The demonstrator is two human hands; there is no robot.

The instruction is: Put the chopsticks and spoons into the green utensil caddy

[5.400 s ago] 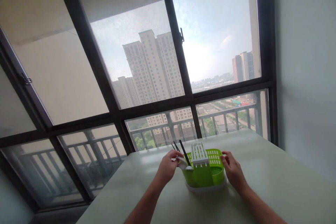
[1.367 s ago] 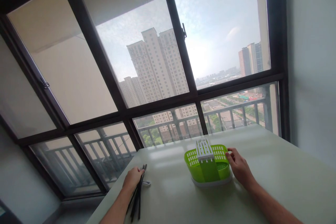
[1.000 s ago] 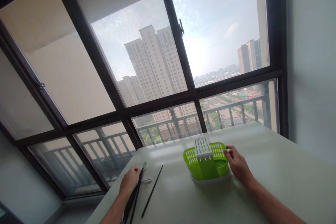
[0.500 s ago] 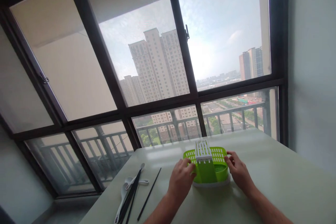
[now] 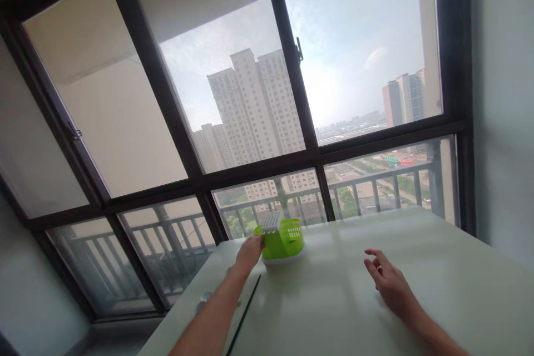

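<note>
A green plastic utensil holder [image 5: 276,246] with a white slotted top piece and a white base stands upright near the far edge of the table. My left hand [image 5: 249,253] grips its left side, with some fingers hidden behind it. Away to the right, my right hand [image 5: 391,282] hovers over the tabletop, fingers apart and holding nothing. One dark chopstick [image 5: 245,314] lies beside my left forearm. Under that forearm a spoon [image 5: 204,299] is partly visible, the rest of it covered.
The pale glossy table [image 5: 325,295] reaches toward a large dark-framed window [image 5: 254,169]. A balcony railing [image 5: 371,183] and tall buildings are outside. A plain wall [image 5: 500,122] rises on the right.
The utensil holder has moved left and farther away with my left hand on it. My right hand has let go of its side. My left forearm now covers most of the spoons and chopsticks.
</note>
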